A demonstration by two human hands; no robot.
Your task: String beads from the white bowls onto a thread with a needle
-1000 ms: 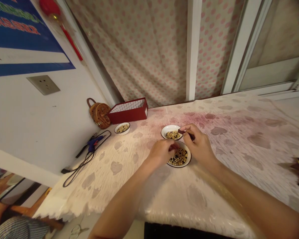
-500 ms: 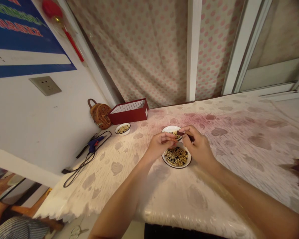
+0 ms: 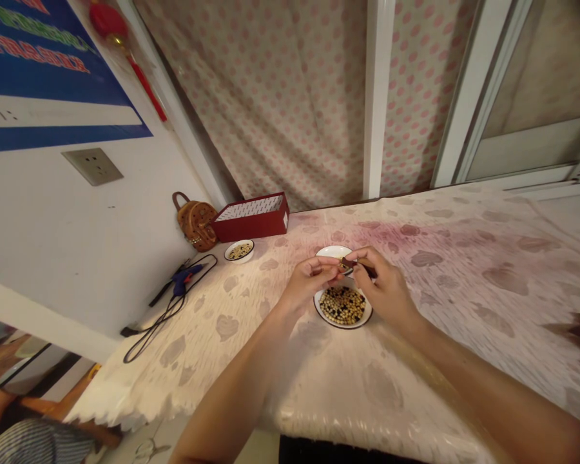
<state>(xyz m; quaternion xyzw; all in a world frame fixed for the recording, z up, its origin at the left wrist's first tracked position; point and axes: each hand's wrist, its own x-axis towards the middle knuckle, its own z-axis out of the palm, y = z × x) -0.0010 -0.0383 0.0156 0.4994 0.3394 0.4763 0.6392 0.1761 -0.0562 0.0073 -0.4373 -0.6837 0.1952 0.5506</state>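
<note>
Over the two bowls my left hand [image 3: 313, 278] and my right hand [image 3: 383, 281] meet, fingertips close together. A small dark reddish-brown piece [image 3: 348, 263] is pinched in my right hand; its kind is unclear. My left thumb and fingers press together beside its tip, and whatever they grip is too small to name. Below them sits a white dark-rimmed bowl [image 3: 317, 309] of mixed yellow and black beans [image 3: 343, 305]. Just behind, a second white bowl [image 3: 329, 251] is partly hidden by my fingers.
A third small bowl [image 3: 241, 258] with beans stands to the left, near a red open box [image 3: 256, 225] and a brown mini backpack [image 3: 196, 224]. A blue glue gun [image 3: 182, 280] with a black cord lies by the wall. A person's striped clothing [image 3: 38, 443] shows lower left.
Both hands stay over the bowls, and the fingers have shifted slightly around the brown piece. The whole view has moved a little.
</note>
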